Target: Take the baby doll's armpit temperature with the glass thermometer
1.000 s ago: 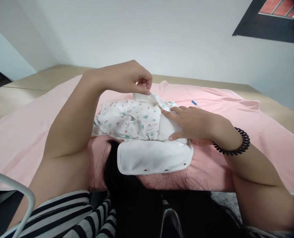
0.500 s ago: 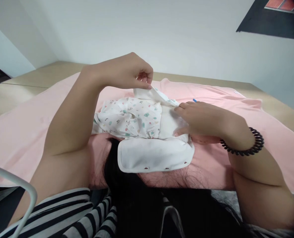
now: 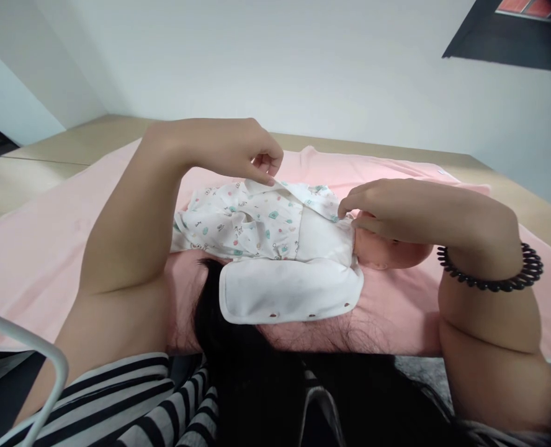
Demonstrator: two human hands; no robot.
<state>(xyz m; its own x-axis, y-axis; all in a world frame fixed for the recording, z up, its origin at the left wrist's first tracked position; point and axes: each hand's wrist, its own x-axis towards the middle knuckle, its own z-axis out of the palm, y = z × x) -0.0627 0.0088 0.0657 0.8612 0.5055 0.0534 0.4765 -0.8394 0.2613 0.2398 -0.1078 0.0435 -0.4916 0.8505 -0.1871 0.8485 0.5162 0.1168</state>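
Observation:
A baby doll (image 3: pixel 394 253) lies on its back on the pink blanket (image 3: pixel 396 310), head to the right, partly under my right hand. It wears a white baby garment (image 3: pixel 270 216) printed with small coloured figures. The near front flap (image 3: pixel 289 292) is folded open toward me, its white inside and several snaps showing. My left hand (image 3: pixel 261 155) pinches the edge of the far flap (image 3: pixel 319 202), which lies slanting across the chest. At the collar by the doll's neck, my right hand (image 3: pixel 373 208) has its fingertips closed on the flap's upper corner.
The blanket covers much of a wooden table (image 3: pixel 38 171) that meets a pale wall (image 3: pixel 275 68). Long dark hair (image 3: pixel 238 341) hangs over the table's near edge. A curved white bar (image 3: pixel 54 360) stands at the lower left.
The far flap has come down over the chest, lowered by my left hand. My right hand has moved from the chest to the collar, and more of the doll's head shows.

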